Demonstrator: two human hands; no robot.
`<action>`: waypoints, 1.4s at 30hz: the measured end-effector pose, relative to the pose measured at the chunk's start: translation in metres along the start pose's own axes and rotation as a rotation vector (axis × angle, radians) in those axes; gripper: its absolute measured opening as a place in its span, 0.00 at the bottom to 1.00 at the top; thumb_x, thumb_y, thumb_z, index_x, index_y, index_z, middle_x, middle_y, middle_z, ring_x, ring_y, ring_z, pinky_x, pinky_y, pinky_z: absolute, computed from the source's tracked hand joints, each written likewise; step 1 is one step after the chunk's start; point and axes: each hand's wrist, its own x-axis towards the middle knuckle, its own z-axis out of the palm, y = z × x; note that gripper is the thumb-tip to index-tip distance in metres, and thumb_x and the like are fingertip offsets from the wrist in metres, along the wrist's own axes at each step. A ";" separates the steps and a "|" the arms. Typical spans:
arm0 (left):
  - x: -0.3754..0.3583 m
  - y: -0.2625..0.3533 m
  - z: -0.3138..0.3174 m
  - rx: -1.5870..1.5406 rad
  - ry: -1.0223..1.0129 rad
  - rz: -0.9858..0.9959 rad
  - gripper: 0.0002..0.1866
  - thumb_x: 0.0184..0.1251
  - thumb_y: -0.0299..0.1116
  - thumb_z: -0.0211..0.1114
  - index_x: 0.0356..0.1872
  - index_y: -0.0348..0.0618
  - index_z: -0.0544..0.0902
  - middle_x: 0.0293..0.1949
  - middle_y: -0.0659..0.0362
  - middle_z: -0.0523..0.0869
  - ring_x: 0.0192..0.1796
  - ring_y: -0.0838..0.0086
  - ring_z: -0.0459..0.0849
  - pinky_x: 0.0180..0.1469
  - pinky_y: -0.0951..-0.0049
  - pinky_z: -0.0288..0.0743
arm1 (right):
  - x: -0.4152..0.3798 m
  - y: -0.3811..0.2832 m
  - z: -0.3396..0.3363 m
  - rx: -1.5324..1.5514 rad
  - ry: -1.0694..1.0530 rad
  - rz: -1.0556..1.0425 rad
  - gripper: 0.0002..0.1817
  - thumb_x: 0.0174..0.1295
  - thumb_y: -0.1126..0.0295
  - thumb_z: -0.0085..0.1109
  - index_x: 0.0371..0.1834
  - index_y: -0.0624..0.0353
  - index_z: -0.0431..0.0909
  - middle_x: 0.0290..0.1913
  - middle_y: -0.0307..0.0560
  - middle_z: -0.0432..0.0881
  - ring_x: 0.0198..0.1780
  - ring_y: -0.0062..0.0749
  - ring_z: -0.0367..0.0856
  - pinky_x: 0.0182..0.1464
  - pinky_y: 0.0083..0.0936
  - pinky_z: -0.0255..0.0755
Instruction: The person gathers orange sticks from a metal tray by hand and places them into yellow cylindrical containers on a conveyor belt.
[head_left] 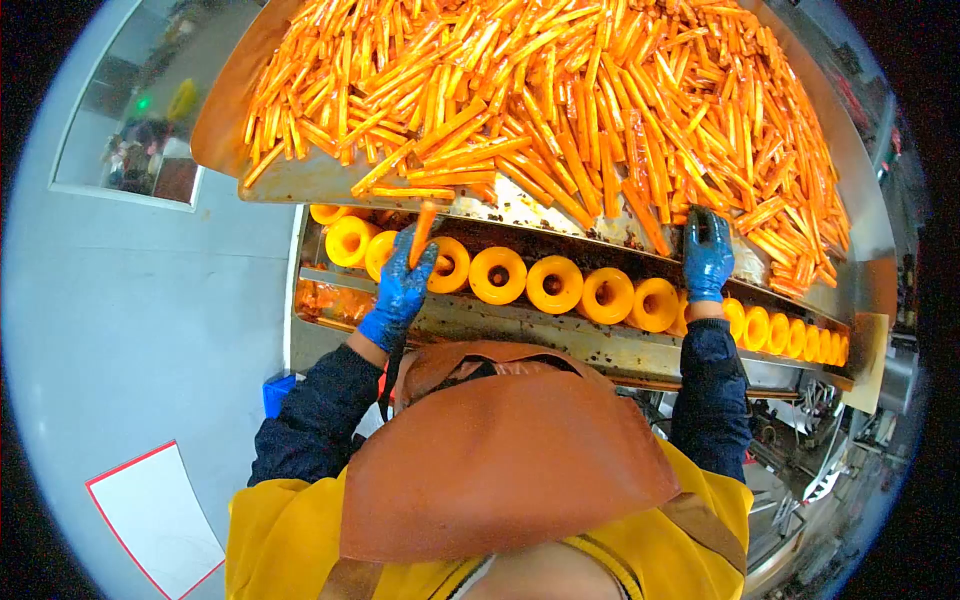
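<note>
Gloves blue and slick — your left hand (403, 285) pinches one orange stick (424, 222) over glossy yellow funnels (553, 284); right hand (707, 256) grips sticks at the steel tray (300, 180) edge.

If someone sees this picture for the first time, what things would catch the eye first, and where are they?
First comes the heap of orange sticks, filling the metal tray across the top. Below it a row of yellow funnels runs from left to right. The left hand, in a blue glove, holds one stick upright over a funnel, while the right hand reaches the heap's edge.
</note>
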 end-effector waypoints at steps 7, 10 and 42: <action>0.011 0.002 -0.087 0.414 -0.065 0.188 0.15 0.63 0.30 0.64 0.50 0.37 0.79 0.41 0.50 0.84 0.42 0.62 0.82 0.46 0.65 0.76 | 0.000 0.002 0.000 0.021 -0.054 0.008 0.12 0.62 0.59 0.58 0.44 0.49 0.82 0.45 0.46 0.82 0.45 0.44 0.81 0.46 0.35 0.76; 0.016 -0.008 -0.091 0.642 -0.142 0.336 0.16 0.59 0.29 0.65 0.48 0.38 0.81 0.43 0.45 0.84 0.45 0.52 0.82 0.46 0.61 0.77 | 0.000 -0.003 -0.002 0.011 -0.072 0.032 0.12 0.62 0.59 0.57 0.44 0.49 0.82 0.45 0.46 0.82 0.45 0.44 0.81 0.46 0.35 0.76; 0.135 0.095 0.031 1.120 -0.278 0.696 0.27 0.52 0.35 0.66 0.57 0.46 0.74 0.46 0.51 0.81 0.47 0.53 0.80 0.44 0.56 0.77 | -0.001 -0.002 0.000 0.024 -0.003 0.026 0.09 0.59 0.63 0.62 0.40 0.54 0.82 0.39 0.47 0.82 0.38 0.43 0.82 0.40 0.34 0.77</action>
